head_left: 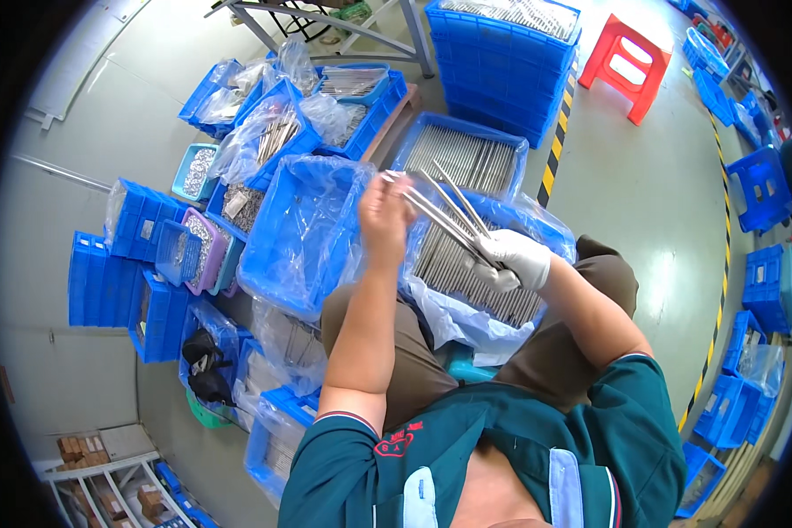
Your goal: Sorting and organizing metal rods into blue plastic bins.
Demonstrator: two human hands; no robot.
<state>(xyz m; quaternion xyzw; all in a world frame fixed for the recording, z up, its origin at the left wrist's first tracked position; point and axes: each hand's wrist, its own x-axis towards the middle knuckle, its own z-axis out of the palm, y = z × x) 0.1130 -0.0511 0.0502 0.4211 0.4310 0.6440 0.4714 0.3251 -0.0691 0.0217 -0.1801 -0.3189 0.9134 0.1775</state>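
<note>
My gloved right hand (pixel 517 257) is wrapped round the near ends of several long, thin metal rods (pixel 444 216). They fan out up and to the left, some further apart than the others. At the far ends of the leftmost rods is my bare left hand (pixel 384 211), its fingers closed on them and slightly blurred. Below both hands, between my knees, stands a lined blue crate (pixel 565 234) with rows of similar rods (pixel 453 268). The exact shape of the rod tips cannot be made out.
Beyond the hands is another blue crate of rods (pixel 453 151). A blue crate lined with clear plastic (pixel 295 231) stands left of my left hand. Stacked blue crates (pixel 502 84) rise at the back, and a red stool (pixel 627 66) stands across the striped floor line.
</note>
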